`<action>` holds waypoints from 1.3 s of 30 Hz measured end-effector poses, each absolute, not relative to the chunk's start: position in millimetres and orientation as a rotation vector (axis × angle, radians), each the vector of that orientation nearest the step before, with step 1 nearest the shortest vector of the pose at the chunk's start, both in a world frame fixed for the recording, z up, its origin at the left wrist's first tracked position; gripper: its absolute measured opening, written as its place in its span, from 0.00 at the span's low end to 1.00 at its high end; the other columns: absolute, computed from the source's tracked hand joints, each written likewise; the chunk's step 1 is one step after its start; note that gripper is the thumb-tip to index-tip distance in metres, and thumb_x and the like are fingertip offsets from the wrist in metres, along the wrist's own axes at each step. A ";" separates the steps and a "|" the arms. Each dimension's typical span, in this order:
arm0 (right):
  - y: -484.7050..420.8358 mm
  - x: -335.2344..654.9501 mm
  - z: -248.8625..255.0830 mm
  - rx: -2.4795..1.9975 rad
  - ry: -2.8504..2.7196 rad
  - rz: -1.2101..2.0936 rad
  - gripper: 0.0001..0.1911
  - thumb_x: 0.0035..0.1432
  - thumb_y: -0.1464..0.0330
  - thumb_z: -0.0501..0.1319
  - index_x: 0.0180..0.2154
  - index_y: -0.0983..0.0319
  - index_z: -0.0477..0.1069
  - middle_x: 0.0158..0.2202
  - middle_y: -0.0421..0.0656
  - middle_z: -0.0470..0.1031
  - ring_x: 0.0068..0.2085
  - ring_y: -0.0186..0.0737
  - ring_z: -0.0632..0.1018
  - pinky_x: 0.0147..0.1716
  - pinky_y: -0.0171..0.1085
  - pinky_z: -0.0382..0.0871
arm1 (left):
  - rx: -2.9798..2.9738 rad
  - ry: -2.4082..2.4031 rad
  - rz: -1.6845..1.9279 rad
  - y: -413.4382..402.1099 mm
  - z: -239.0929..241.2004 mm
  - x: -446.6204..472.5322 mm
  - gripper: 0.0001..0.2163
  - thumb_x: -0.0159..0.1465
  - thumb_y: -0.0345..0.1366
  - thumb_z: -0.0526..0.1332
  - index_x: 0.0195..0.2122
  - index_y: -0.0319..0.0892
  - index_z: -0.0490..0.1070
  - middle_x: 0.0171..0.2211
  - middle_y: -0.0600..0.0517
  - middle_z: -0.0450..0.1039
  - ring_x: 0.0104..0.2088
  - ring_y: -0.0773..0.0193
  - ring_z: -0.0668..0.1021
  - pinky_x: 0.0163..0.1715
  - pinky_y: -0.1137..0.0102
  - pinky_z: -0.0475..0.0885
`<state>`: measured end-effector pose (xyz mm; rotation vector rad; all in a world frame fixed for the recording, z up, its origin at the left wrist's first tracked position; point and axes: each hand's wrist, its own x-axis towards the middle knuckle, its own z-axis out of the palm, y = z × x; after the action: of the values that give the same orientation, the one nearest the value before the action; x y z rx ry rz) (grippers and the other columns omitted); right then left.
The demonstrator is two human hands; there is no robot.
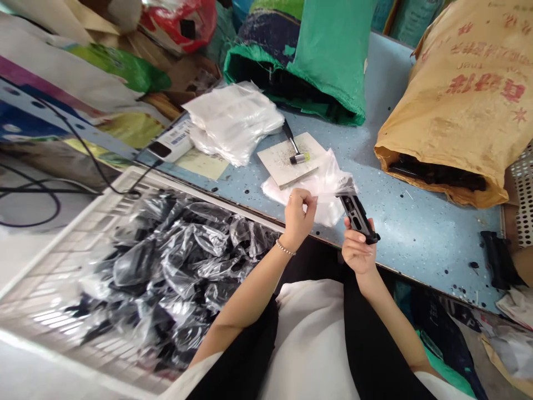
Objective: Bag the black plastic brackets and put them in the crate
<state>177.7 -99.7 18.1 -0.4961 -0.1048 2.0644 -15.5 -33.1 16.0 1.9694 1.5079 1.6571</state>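
Observation:
My left hand (297, 214) is raised over the table edge, its fingers pinched on the rim of a clear plastic bag (328, 180). My right hand (358, 250) grips a black plastic part (357, 218) by its lower end, and the part's top end sits at the mouth of that bag. A bead bracelet is on my left wrist. Under the bag lies a small pile of similar clear bags (320, 203) on the blue table (416, 222).
A white crate (54, 261) at my left holds several bagged black parts. A stack of clear bags (235, 119), a small hammer (293, 147) on a grey slab (283, 166), a green sack (316, 61) and a brown sack (462, 105) of black parts sit on the table.

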 end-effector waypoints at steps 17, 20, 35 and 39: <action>-103.7 191.0 53.0 -1.619 -1.154 1.253 0.34 0.56 0.57 0.69 0.62 0.56 0.64 0.44 0.45 0.79 0.38 0.43 0.79 0.37 0.41 0.78 | 2.662 0.715 0.957 -76.8 40.8 8.3 0.30 0.69 0.24 0.51 0.73 0.37 0.49 0.62 0.36 0.70 0.52 0.54 0.81 0.49 0.59 0.80; -124.2 186.0 68.2 -1.564 -1.362 1.231 0.47 0.62 0.58 0.66 0.73 0.54 0.43 0.61 0.53 0.72 0.50 0.48 0.80 0.52 0.51 0.75 | 2.526 0.778 1.043 -81.1 34.4 3.6 0.28 0.68 0.28 0.57 0.69 0.35 0.56 0.59 0.34 0.71 0.56 0.50 0.78 0.51 0.56 0.80; -91.5 184.7 83.5 -1.147 -2.004 0.720 0.13 0.70 0.64 0.57 0.40 0.54 0.81 0.35 0.47 0.77 0.38 0.47 0.75 0.41 0.48 0.73 | 2.299 0.854 1.076 -99.2 43.5 -1.4 0.05 0.67 0.26 0.58 0.40 0.43 0.66 0.66 0.33 0.65 0.59 0.53 0.78 0.50 0.62 0.79; -106.3 200.6 110.8 -1.011 -1.960 1.155 0.12 0.68 0.62 0.60 0.46 0.52 0.82 0.42 0.46 0.81 0.43 0.49 0.80 0.44 0.50 0.76 | 2.254 0.865 1.077 -105.6 85.9 -51.0 0.05 0.69 0.28 0.57 0.44 0.45 0.67 0.45 0.46 0.79 0.50 0.60 0.81 0.50 0.66 0.78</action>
<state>200.6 -106.3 110.8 -1.0105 -1.9605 1.1545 -51.0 -105.6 85.9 2.2537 0.8646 1.0768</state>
